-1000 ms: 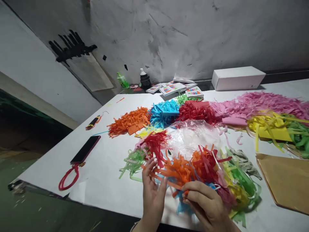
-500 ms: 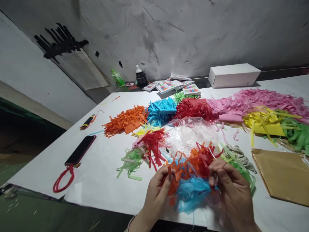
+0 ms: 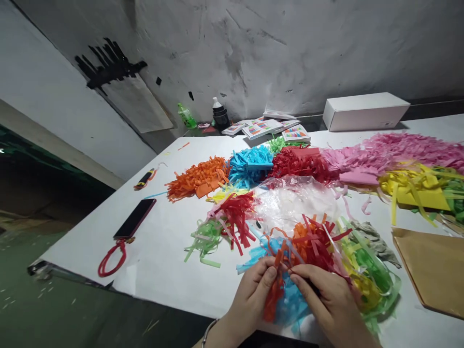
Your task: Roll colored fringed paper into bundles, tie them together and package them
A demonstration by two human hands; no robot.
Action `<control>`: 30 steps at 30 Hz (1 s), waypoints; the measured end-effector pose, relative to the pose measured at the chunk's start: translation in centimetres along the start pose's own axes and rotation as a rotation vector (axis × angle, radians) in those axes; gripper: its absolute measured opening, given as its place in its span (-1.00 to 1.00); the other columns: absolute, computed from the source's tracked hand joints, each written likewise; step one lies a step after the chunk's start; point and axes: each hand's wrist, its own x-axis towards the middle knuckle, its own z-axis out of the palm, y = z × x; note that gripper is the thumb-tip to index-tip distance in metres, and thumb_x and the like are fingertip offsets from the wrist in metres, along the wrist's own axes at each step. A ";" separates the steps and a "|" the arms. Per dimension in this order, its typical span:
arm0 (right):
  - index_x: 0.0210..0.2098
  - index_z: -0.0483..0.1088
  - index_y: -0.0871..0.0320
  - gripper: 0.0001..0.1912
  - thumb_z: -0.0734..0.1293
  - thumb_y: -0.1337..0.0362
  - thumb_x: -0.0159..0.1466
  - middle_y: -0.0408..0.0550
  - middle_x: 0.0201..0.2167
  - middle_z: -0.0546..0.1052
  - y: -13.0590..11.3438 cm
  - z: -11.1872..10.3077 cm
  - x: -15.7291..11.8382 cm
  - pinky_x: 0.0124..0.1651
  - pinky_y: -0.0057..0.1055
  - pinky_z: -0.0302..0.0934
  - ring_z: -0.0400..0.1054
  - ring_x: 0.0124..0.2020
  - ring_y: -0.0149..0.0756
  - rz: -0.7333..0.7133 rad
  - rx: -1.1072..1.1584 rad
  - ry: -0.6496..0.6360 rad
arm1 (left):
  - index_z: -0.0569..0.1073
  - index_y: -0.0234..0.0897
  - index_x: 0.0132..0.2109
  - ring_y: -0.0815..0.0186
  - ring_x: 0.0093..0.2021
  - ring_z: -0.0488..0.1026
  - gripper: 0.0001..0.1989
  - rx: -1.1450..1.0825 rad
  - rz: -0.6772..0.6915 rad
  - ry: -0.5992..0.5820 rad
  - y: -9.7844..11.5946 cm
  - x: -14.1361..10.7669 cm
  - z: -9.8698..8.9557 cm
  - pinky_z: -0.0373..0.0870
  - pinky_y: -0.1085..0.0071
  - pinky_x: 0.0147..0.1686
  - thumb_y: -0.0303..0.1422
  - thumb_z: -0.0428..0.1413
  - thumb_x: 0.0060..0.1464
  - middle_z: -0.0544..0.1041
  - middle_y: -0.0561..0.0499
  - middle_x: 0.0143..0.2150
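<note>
My left hand (image 3: 259, 287) pinches an orange tissue tassel (image 3: 273, 299) near the table's front edge. Close beside it, my right hand (image 3: 322, 295) has thumb and forefinger pressed together at the same spot; what they hold is too small to make out. Blue tissue strips (image 3: 292, 302) hang beneath the hands. Red fringe (image 3: 319, 241) lies just beyond the right hand, and green and yellow strips (image 3: 369, 280) are to its right. A clear plastic bag (image 3: 293, 200) rests behind the hands.
Orange (image 3: 199, 176), blue (image 3: 250, 164), red (image 3: 299, 164) and pink fringe piles (image 3: 409, 150) line the table (image 3: 163, 261). A phone (image 3: 136, 220) with a red strap lies left. Printed cards (image 3: 261, 128) and a white box (image 3: 366, 112) stand behind; a brown envelope (image 3: 431, 270) is right.
My right hand has moved left, close to my left hand, and their fingertips now nearly meet. The view has shifted, so the table's contents appear slightly further right.
</note>
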 end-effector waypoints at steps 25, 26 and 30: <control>-0.14 0.47 0.09 -0.85 0.25 0.30 0.41 -0.06 -0.29 0.63 0.2 0.1 -0.5 -0.20 -0.51 0.44 0.57 -0.30 -0.32 -0.067 -0.071 -0.059 | 0.46 -0.31 -0.28 0.47 -0.54 0.20 -0.66 -0.334 -0.101 -0.139 -0.6 -0.1 0.3 0.29 0.53 -0.44 -0.08 0.16 0.23 0.32 0.13 -0.53; -0.12 0.47 0.09 -0.85 0.25 0.31 0.41 -0.06 -0.28 0.63 0.2 0.2 -0.6 -0.20 -0.52 0.44 0.57 -0.30 -0.32 -0.075 -0.069 -0.046 | 0.46 -0.31 -0.28 0.47 -0.55 0.20 -0.65 -0.346 -0.104 -0.138 -0.6 0.0 0.3 0.30 0.52 -0.45 -0.07 0.17 0.22 0.31 0.13 -0.54; -0.09 0.45 0.08 -0.85 0.27 0.33 0.40 -0.10 -0.27 0.63 0.2 0.2 -0.5 -0.20 -0.54 0.43 0.57 -0.29 -0.34 -0.099 -0.058 -0.023 | 0.46 -0.32 -0.28 0.46 -0.55 0.19 -0.63 -0.340 -0.120 -0.143 -0.6 0.1 0.2 0.28 0.51 -0.46 -0.05 0.18 0.20 0.31 0.13 -0.55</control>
